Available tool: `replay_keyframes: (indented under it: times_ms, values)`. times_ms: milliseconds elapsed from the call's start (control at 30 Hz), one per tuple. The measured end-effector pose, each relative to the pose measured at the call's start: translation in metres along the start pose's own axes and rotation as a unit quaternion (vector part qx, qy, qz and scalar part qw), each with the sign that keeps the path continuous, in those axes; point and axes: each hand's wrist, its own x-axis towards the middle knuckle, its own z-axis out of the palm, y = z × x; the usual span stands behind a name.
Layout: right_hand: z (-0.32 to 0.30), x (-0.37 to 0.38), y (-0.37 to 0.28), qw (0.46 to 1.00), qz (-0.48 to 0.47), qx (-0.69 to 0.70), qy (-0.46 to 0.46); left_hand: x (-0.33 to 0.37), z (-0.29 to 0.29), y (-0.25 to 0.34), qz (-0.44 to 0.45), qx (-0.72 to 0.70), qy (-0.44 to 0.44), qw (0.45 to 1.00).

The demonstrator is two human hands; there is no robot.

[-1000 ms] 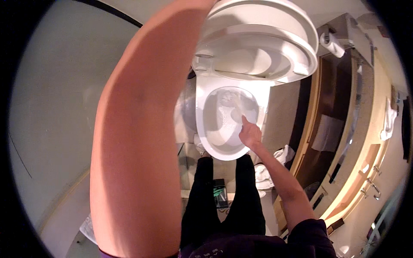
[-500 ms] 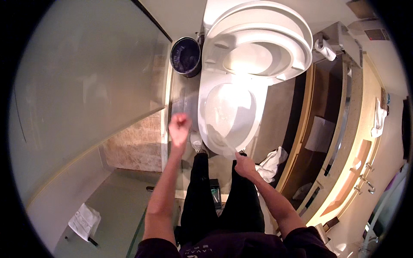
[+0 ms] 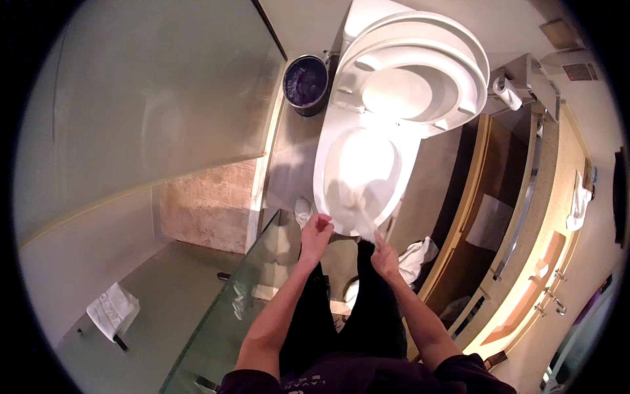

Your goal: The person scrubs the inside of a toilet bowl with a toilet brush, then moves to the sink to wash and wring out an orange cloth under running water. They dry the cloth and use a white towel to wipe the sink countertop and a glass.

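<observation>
My right hand (image 3: 386, 257) is closed round the handle of a white toilet brush (image 3: 365, 217), whose far end reaches down into the bowl and is blurred there. The toilet (image 3: 321, 174) is white, with its seat (image 3: 453, 85) and lid (image 3: 478, 56) raised. Strong glare hides part of the bowl's inside. Close to the front left of the rim, my left hand (image 3: 317, 231) has its fingers curled in, with nothing visible in them.
A dark waste bin (image 3: 306, 82) stands left of the toilet, beside a frosted glass panel (image 3: 164, 85). White cloth (image 3: 415, 259) lies on the floor at right, near a wooden cabinet (image 3: 482, 154). A toilet roll (image 3: 507, 94) hangs at upper right. Clear glass (image 3: 243, 289) rises at lower left.
My left hand has come right and down, nearer the rim. My right hand has shifted slightly right and down, with the brush still in it. The whole view has turned a little.
</observation>
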Motion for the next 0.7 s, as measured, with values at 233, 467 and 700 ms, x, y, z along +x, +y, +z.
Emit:
replay_keyframes:
  times_ms: [233, 467, 700]
  values:
    - [0.002, 0.001, 0.015, 0.990, -0.064, -0.058, -0.108, -0.007, 0.027, -0.006, -0.027, 0.022, 0.017, 0.999]
    - [-0.033, -0.004, 0.011, 0.997, -0.031, -0.071, -0.025, -0.022, 0.032, -0.023, -0.021, 0.024, 0.038, 0.999]
    - [-0.108, 0.041, 0.005, 0.972, -0.099, -0.185, -0.104, -0.039, 0.044, -0.035, -0.037, 0.030, 0.075, 0.996]
